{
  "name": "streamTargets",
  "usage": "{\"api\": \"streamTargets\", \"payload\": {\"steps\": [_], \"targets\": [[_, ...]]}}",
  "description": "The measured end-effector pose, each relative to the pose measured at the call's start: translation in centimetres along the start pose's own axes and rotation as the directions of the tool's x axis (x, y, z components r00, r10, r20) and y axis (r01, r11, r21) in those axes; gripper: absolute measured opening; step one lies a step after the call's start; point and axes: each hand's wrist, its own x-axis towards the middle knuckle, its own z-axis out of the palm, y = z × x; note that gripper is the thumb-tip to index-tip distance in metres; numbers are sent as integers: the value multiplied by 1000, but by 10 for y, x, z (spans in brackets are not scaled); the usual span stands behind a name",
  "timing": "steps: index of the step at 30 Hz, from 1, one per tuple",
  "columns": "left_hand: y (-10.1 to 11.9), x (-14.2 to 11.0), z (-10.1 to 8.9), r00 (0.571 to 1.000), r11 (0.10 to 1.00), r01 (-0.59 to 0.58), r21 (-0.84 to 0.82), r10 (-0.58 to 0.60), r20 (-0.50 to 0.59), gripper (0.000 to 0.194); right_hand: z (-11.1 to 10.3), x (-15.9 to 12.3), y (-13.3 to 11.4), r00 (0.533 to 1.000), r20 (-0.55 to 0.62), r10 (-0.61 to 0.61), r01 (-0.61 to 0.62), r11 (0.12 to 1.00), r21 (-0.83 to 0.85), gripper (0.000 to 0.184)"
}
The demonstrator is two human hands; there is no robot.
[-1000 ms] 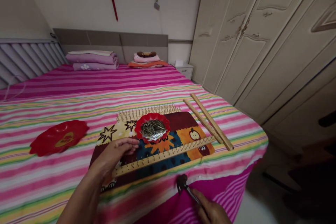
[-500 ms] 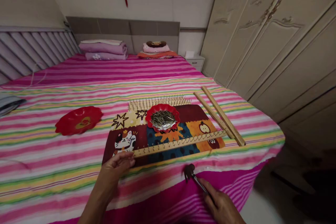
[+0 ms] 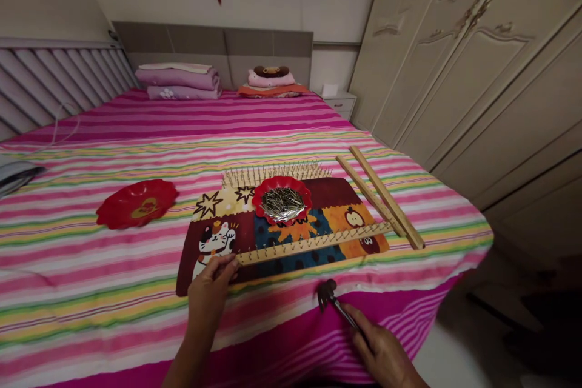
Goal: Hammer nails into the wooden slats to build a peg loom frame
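Observation:
A wooden strip (image 3: pixel 313 244) with a row of nails standing up in it lies across the patterned mat (image 3: pixel 248 273). My left hand (image 3: pixel 213 285) is closed on the strip's left end, with thumb and fingers pressed together there. In my right hand (image 3: pixel 384 348) is a claw hammer (image 3: pixel 327 294), held by its handle with the head over the bedspread, apart from the strip. Behind the strip, a red scalloped dish (image 3: pixel 257 206) full of loose nails (image 3: pixel 282 203) sits on the mat.
Nail-studded strips (image 3: pixel 277 176) lie behind the dish. Two bare-looking wooden strips (image 3: pixel 386 197) rest at the right, near the studded strip's far end. A red plate (image 3: pixel 136 205) is at the left on the striped bedspread (image 3: pixel 113 273). Wardrobe doors (image 3: pixel 454 73) flank the bed.
My left hand has shifted slightly right and its fingers have closed in on the strip's end. The right hand and hammer are nearly unmoved. The view has tilted slightly.

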Motion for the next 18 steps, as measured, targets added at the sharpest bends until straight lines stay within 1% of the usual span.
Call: {"api": "streamTargets", "payload": {"steps": [5,12,15,18], "targets": [[1,-2,5,995,986,-75,150,85,-60,34,0,1,0,1000,-13,5,-5,1000,25,47],[-5,0,6,981,955,-162,250,183,-62,28,0,1,-2,999,-31,11,-9,999,46,47],[-8,0,7,969,937,-212,277,238,-66,27,1,0,2,999,-39,24,-20,994,108,45],[-9,-1,9,942,904,-296,307,330,-63,25,0,-2,-4,998,-42,52,-40,970,241,43]]}}
